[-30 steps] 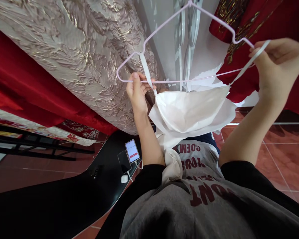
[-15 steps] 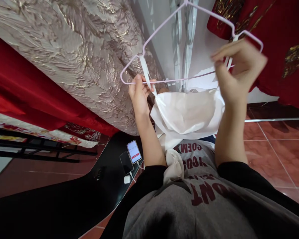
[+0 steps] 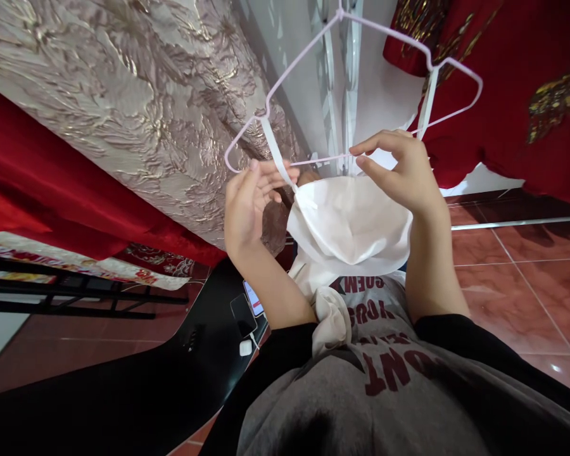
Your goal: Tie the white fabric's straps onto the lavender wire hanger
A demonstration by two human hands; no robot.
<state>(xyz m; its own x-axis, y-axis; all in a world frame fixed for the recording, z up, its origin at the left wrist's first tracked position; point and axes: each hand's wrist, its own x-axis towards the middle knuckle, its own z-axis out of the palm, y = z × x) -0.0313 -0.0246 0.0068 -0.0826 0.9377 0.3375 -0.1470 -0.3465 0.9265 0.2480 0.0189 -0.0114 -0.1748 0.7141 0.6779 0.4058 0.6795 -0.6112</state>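
Observation:
A pale pink hanger (image 3: pixel 308 56) carries a thin white garment (image 3: pixel 351 221) by two straps, one caught in each notch. The left strap (image 3: pixel 276 152) runs down past my left hand (image 3: pixel 249 206), whose loosely bent fingers are apart and reach up to that strap and the lower bar without gripping. My right hand (image 3: pixel 403 168) is raised over the garment's right side, thumb and forefinger apart near the hanger's lower bar, nothing visible between them. Behind this hand the right strap (image 3: pixel 428 101) is partly hidden. The garment's lower part hangs against my shirt.
Shiny embossed fabric (image 3: pixel 156 120) hangs at left beside red cloth (image 3: pixel 76 183). More red fabric with gold decoration (image 3: pixel 527 107) hangs at right. On a black glossy surface (image 3: pixel 123 386) lie a dark phone (image 3: pixel 243 315), a lit phone (image 3: pixel 252 299) and a small white case (image 3: pixel 246 348).
My right hand has moved left and down, away from the right strap. My left hand has loosened from the left strap and shifted left. The hanger sits slightly further left in view.

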